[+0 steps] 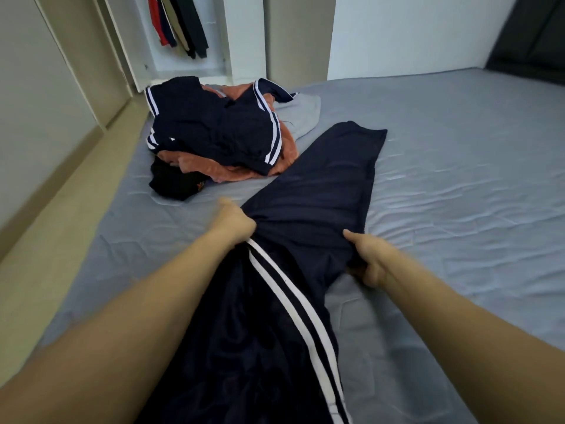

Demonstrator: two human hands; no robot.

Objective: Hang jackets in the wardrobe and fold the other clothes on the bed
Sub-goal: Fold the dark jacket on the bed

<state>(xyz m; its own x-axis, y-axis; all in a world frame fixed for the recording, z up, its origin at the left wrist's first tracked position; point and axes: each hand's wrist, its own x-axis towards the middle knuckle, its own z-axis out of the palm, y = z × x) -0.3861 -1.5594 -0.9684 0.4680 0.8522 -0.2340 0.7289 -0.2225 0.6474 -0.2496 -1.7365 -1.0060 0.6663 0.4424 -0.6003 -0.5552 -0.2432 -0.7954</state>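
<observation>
Gripping the navy track pants with both fists, left hand on the striped side, right hand on the other; they're stretched across the bed from its near edge, clothes pile by the far-left corner.

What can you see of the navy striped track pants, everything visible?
The navy track pants look like thin, slightly shiny synthetic fabric with two white stripes down one side seam. They lie lengthwise on the grey bed sheet, one end spread flat toward the clothes pile, the near end running out of frame. The left hand grips the left edge and the right hand grips the right edge, bunching the middle.
</observation>
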